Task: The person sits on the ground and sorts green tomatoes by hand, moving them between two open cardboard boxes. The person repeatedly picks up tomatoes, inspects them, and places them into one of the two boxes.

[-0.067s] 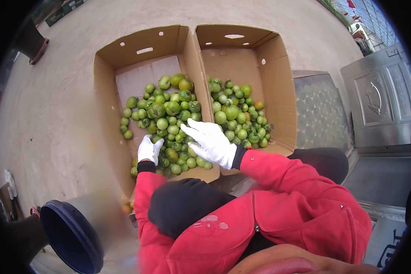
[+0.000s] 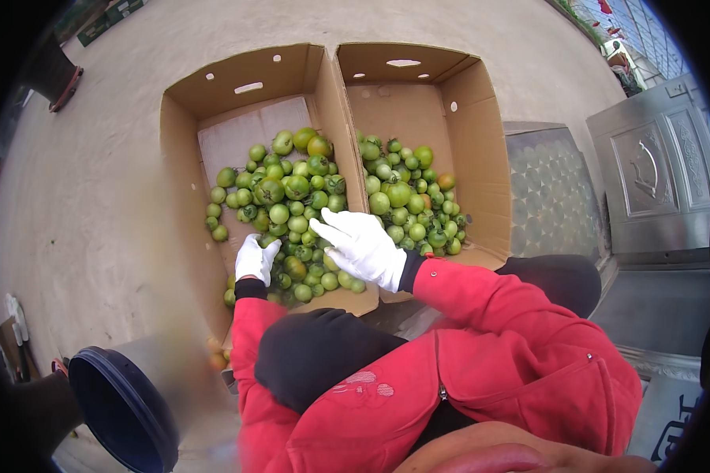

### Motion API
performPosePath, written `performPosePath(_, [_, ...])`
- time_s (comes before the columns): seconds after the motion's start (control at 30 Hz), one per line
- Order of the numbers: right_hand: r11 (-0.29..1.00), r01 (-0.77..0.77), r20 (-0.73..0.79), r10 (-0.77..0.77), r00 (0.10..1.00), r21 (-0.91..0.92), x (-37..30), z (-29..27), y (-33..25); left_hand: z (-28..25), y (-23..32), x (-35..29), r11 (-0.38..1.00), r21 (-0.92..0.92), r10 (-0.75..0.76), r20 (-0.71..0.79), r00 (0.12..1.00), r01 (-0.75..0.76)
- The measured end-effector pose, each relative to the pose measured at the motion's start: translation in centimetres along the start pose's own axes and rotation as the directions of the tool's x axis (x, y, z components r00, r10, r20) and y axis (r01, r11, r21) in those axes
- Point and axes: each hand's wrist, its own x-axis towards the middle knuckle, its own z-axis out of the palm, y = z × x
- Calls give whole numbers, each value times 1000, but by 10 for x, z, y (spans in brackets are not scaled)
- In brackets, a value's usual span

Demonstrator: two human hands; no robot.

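Head view, left grip [image 2: 254, 258] unclear, right grip [image 2: 367, 248] spread by tomatoes [image 2: 297, 188], bucket [image 2: 122, 410], metal panel [image 2: 663, 177]

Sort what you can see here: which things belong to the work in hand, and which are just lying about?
Work in hand:
white-gloved left hand
white-gloved right hand
mostly green tomatoes
left cardboard box
right cardboard box

Apparently lying about:
embossed silver door
dark blue bucket, untouched, so its role is uncertain

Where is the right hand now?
In the head view, near centre, the right hand is over where two cardboard boxes meet, fingers over green tomatoes in the left box.
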Motion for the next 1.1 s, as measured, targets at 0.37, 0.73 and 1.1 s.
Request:
performPosePath(0.37, [999,-11,60,13,998,-31,3,-1,-5,-1,19,-10,639,-768,433,308,847,-48])
performPosePath(0.73, [999,25,152,-31,988,36,2,2,2,29,25,-17,495,-854,597,471,650,164])
performPosePath(1.1, [939,-342,-288,334,898,23,1,-42,53,19,25,6,-132,-980,16,148,989,149])
